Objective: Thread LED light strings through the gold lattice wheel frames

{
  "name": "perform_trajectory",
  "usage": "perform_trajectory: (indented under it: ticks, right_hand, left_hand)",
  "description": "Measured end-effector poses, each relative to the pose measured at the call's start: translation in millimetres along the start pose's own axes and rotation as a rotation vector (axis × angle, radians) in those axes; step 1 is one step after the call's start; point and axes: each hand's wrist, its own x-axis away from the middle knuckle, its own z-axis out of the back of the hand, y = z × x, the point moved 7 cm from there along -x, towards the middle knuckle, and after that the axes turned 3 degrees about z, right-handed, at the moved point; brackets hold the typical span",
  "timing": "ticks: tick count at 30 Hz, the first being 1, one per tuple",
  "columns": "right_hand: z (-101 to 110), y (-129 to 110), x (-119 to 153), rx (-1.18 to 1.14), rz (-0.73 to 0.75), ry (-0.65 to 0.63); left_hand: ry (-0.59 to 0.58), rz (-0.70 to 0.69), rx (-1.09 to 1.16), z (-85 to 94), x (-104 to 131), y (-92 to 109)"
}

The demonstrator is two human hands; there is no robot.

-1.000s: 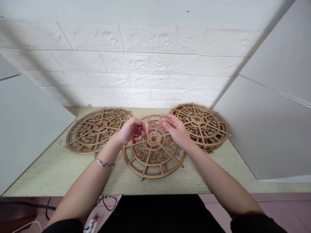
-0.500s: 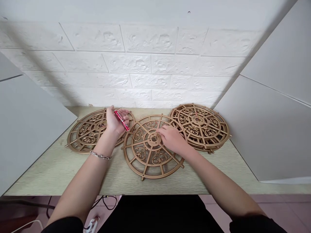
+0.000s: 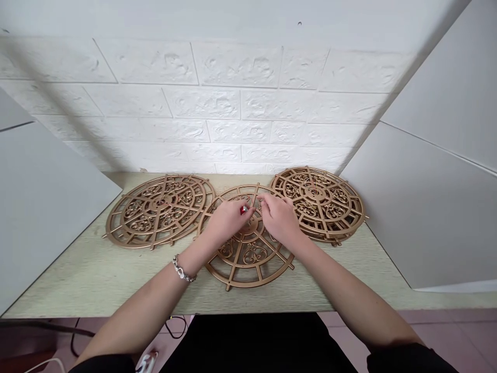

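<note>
Over the gold round openwork frame [image 3: 248, 283] in the middle, both my hands are close together. My left hand [image 3: 227, 221] is closed around a red pen-like tool [image 3: 244, 210], of which only a small end shows. Just to the right, my right hand [image 3: 280, 217] is closed in a pinch above the frame's hub; what it pinches is too small to make out. A thin thread was visible at the hub earlier, and my fingers now cover most of that area.
Similar gold frames overlap in a left pile [image 3: 130, 243] and a right stack [image 3: 349, 230] on the pale wooden table [image 3: 77, 290]. A white brick-pattern wall [image 3: 217, 103] stands behind, with white panels on both sides. Cables lie below the front edge.
My left hand has moved right, from over the left pile to the middle frame, and turned over with the red tool still in it. My right hand has shifted slightly to the right.
</note>
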Motion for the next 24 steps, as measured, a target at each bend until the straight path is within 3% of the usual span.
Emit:
perform_trajectory:
  ticks: [6,15,24]
  right_hand:
    - [1,0,0,0.006,-0.010,0.000]
    - [2,1,0,-0.021,-0.007,-0.005]
    - [0,7,-1,-0.076,-0.048,0.003]
  left_hand:
    - [-0.077,0.090,-0.106,-15.8,-3,-14]
    - [-0.317,0.199,0.251,-30.4,-4,-23]
    - [-0.341,0.146,0.397,-28.9,-3,-18]
